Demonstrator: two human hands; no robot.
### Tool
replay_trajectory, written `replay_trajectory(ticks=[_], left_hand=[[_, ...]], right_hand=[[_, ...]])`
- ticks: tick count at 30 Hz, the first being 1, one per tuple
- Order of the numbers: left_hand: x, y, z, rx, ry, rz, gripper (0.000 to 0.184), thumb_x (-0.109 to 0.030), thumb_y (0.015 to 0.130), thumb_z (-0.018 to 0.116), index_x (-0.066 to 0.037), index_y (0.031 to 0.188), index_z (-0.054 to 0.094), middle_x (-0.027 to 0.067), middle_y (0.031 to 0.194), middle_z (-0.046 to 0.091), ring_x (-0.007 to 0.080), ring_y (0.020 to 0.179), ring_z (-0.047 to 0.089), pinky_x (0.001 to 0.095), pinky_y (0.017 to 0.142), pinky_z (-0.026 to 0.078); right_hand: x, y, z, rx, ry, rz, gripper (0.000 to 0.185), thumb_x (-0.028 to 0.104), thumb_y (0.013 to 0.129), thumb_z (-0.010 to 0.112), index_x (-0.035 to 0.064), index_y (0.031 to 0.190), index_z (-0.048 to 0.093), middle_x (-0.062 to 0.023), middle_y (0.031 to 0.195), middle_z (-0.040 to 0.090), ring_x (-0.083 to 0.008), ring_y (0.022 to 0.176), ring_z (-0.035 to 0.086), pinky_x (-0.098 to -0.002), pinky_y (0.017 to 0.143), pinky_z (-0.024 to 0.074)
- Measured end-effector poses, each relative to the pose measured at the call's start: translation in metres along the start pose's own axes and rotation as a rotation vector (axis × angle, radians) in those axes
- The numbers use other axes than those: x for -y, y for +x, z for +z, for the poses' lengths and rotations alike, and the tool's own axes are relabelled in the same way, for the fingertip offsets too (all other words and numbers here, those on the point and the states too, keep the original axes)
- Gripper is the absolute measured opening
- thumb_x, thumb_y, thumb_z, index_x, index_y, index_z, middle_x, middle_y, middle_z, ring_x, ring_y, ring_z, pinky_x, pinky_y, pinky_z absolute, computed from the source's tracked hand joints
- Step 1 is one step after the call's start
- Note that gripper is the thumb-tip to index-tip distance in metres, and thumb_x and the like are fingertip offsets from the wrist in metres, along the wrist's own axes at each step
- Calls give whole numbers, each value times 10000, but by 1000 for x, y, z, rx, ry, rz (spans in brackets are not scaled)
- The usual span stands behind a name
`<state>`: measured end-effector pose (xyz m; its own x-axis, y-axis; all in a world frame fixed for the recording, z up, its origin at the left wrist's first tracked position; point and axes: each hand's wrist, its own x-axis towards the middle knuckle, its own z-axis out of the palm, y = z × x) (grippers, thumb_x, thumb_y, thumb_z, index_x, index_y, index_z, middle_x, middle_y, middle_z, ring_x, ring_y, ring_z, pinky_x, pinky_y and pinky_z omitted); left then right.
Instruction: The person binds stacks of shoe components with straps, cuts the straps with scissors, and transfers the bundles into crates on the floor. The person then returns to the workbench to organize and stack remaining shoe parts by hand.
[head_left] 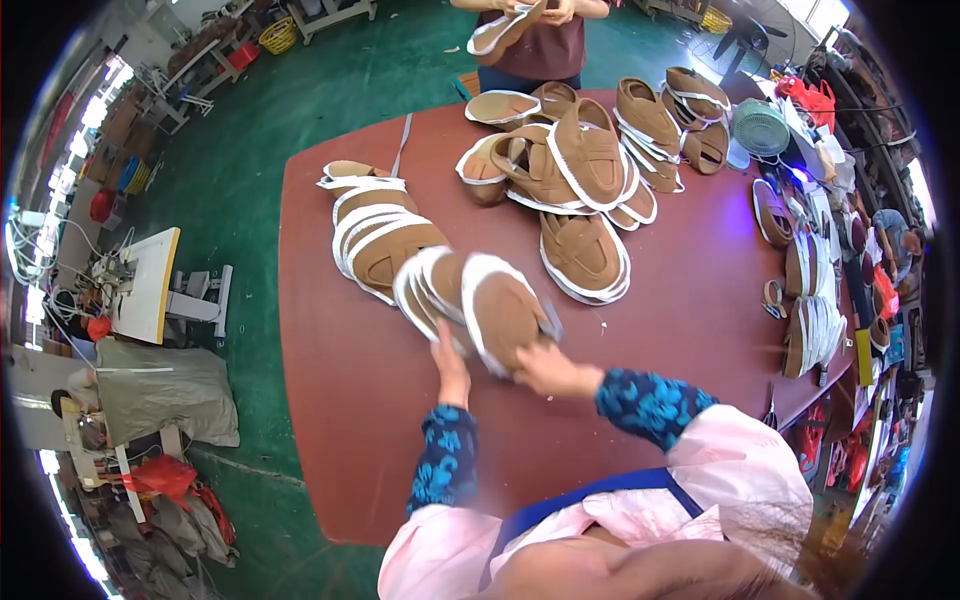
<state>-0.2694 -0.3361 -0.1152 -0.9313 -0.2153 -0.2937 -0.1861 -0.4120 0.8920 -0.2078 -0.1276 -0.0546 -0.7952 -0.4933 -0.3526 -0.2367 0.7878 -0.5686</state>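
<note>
Brown shoe pieces with white edging lie in a stacked row (385, 235) on the red-brown table (340, 440). At the near end of that row, my left hand (450, 365) rests against the side of several overlapping pieces (432, 280), its fingers extended. My right hand (545, 368) is closed on the near edge of a brown piece with a white rim (503, 318), which is tilted and slightly blurred. Something dark grey shows beside my right fingers, too blurred to name. A single brown shoe (583, 255) lies just beyond, to the right.
A pile of brown shoes (590, 150) covers the far middle of the table. Across it stands a person (545, 50) holding a shoe piece. More stacked pieces (815, 335), scissors (770, 408) and a green fan (760, 128) are on the right side.
</note>
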Motion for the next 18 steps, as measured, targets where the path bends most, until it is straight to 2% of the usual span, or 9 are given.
replay_trajectory(ticks=[3, 5, 8, 11, 12, 13, 14, 16, 18], left_hand=[[52, -106, -49, 73, 242, -211, 638, -514, 1071, 383, 40, 1350, 532, 128, 1312, 616, 216, 1125, 616, 368, 969, 484], [59, -178, -58, 70, 581, -483, 636, -506, 1072, 385, 50, 1341, 538, 165, 1300, 616, 245, 1126, 605, 375, 972, 470], [69, -248, -75, -37, 609, -219, 598, -445, 1055, 446, 65, 1364, 485, 230, 1302, 573, 296, 1182, 544, 417, 1019, 420], [54, -272, -63, -371, 659, -48, 572, -368, 1004, 577, 68, 1357, 462, 255, 1303, 539, 362, 1227, 508, 474, 1068, 374], [34, -277, -47, -292, 791, 127, 615, -373, 960, 633, 61, 1361, 461, 257, 1333, 514, 381, 1227, 506, 490, 1067, 372], [4, -281, -25, -210, 918, 310, 664, -378, 917, 690, 54, 1366, 461, 258, 1362, 490, 399, 1227, 503, 507, 1067, 369], [-27, -288, -2, 0, 998, 381, 715, -341, 875, 735, 31, 1404, 430, 236, 1361, 485, 386, 1268, 464, 488, 1090, 348], [-56, -301, 30, 370, 1102, 460, 784, -351, 817, 784, -2, 1426, 435, 207, 1364, 480, 382, 1325, 405, 491, 1131, 299], [-36, -307, 54, 560, 1153, 491, 731, -440, 792, 770, -62, 1365, 521, 184, 1376, 487, 382, 1366, 367, 582, 1137, 254]], right_hand=[[22, -112, 48, 192, 158, -157, 392, 293, 942, 619, -45, 1112, 516, -248, 853, 654, -472, 703, 652, -554, 624, 511], [18, -165, 109, 391, 364, -36, 385, 326, 981, 553, -27, 1135, 573, -289, 1031, 658, -437, 897, 670, -516, 756, 526], [37, -202, 90, 612, 306, -82, 402, 343, 1013, 483, -12, 1144, 620, -270, 1096, 679, -430, 945, 682, -488, 781, 541], [43, -165, 11, 577, 71, -715, 312, 336, 1016, 449, 147, 1062, 692, -226, 884, 712, -349, 760, 696, -438, 686, 547], [37, -148, 5, 760, 420, -103, 388, 373, 1012, 494, 98, 857, 719, -159, 740, 714, -257, 625, 687, -378, 611, 541], [54, -139, -49, 629, 718, 127, 422, 335, 990, 531, 26, 789, 737, -89, 672, 709, -169, 598, 673, -332, 608, 555], [38, -122, -42, 289, 872, 22, 507, 387, 1026, 529, 15, 722, 689, -59, 657, 702, -152, 530, 648, -309, 550, 519], [-3, -53, -18, -555, 529, -175, 362, 313, 964, 629, 7, 770, 648, -106, 655, 654, -260, 614, 669, -387, 590, 523], [-21, 4, 0, -579, 179, 168, 292, 315, 937, 659, 25, 914, 624, -167, 896, 662, -356, 856, 677, -454, 711, 547]])
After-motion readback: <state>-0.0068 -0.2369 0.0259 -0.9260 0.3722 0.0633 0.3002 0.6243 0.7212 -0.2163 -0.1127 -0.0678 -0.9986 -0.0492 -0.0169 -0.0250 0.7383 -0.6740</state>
